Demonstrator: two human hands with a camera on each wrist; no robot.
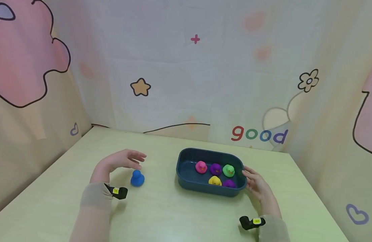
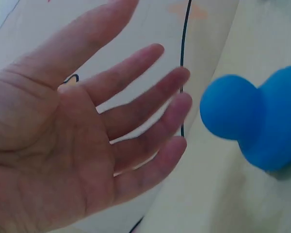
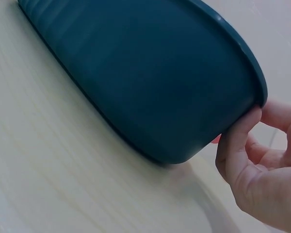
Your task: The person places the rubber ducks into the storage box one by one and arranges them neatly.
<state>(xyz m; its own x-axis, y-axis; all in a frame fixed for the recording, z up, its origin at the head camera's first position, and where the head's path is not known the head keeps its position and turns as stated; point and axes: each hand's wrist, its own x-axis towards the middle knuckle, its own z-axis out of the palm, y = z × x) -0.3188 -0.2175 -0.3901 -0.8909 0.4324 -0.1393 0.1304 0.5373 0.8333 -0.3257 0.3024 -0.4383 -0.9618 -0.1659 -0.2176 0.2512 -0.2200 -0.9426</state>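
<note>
My left hand hovers just beyond a blue rubber duck, its fingers spread and holding nothing. In the left wrist view the blue duck stands apart from the fingertips. On the right, my right hand grips the rim at the right end of a dark teal plastic box. The right wrist view shows its thumb and fingers at the rim corner of the box. Inside the box sit a pink duck, two purple ducks, a green duck and a yellow duck; the front wall partly hides the nearer ones.
Everything stands on a pale yellow-green table. A printed cloth backdrop rises along the back and both sides. Each wrist wears a small black camera, such as the left wrist camera.
</note>
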